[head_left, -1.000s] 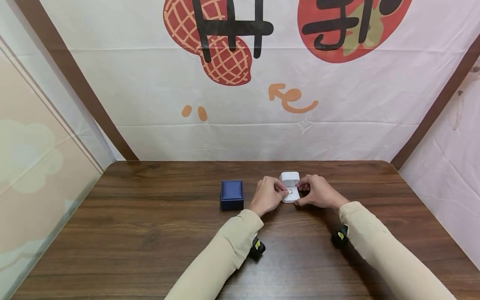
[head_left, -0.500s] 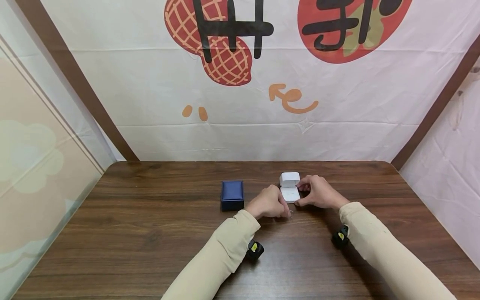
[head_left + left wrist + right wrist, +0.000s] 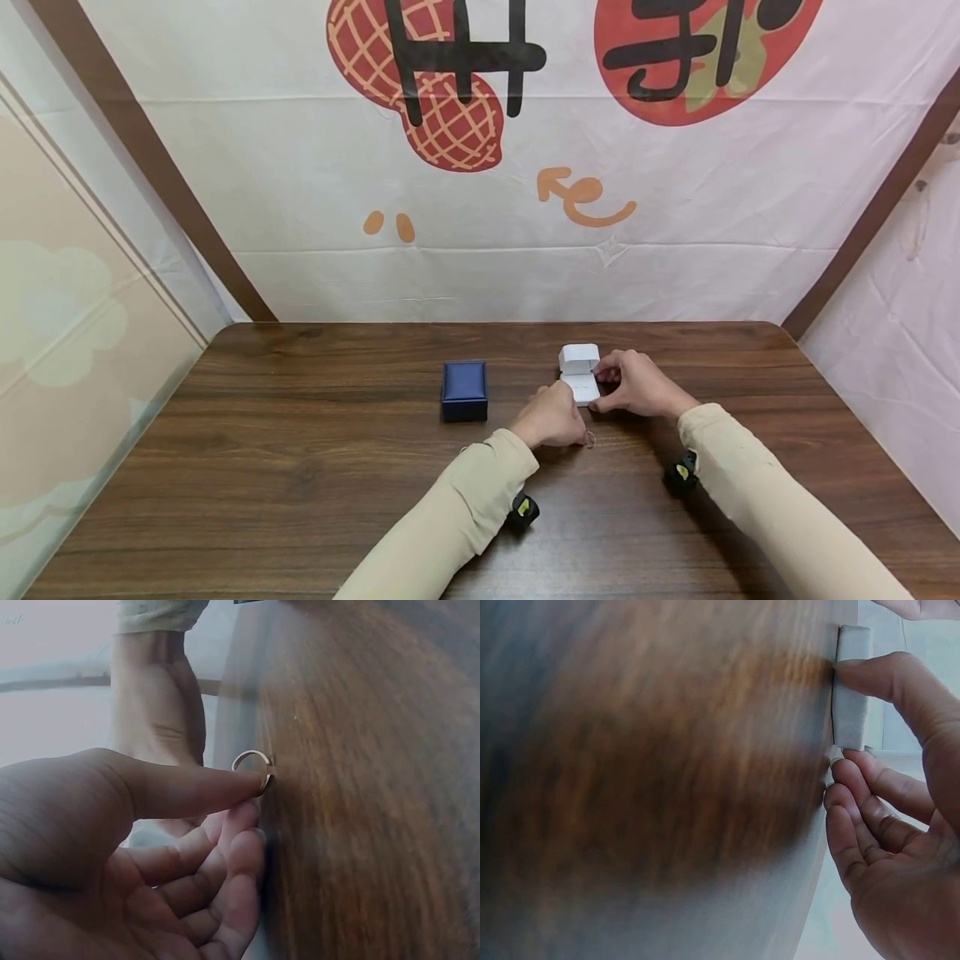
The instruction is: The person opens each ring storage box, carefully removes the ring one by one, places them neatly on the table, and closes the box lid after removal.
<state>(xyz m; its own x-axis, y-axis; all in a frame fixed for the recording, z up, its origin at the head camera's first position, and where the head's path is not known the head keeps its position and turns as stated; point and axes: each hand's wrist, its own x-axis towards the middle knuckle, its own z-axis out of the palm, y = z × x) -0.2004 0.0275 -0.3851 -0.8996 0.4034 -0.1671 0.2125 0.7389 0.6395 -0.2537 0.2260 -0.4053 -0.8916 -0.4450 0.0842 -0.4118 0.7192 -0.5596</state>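
Low over the wooden table [image 3: 337, 467], my left hand [image 3: 555, 414] pinches a thin ring [image 3: 590, 439] between thumb and fingertips. In the left wrist view the ring [image 3: 252, 752] shows a gap in its band and stands right at the table surface. Behind that hand is a white ring box [image 3: 580, 358], its lid raised and its white insert facing up. My right hand [image 3: 637, 385] holds this box at its right side. The right wrist view shows my thumb pressed on the grey-white side of the box [image 3: 850, 712], with the fingers curled at its far end.
A closed dark blue box [image 3: 464, 385] stands on the table left of my left hand. Behind the table's far edge hangs a printed white cloth [image 3: 300, 183], with more cloth at both sides.
My left hand has drawn the ring out of the white ring box and brought it toward me, down to the table in front of the box. The right hand stays on the box.
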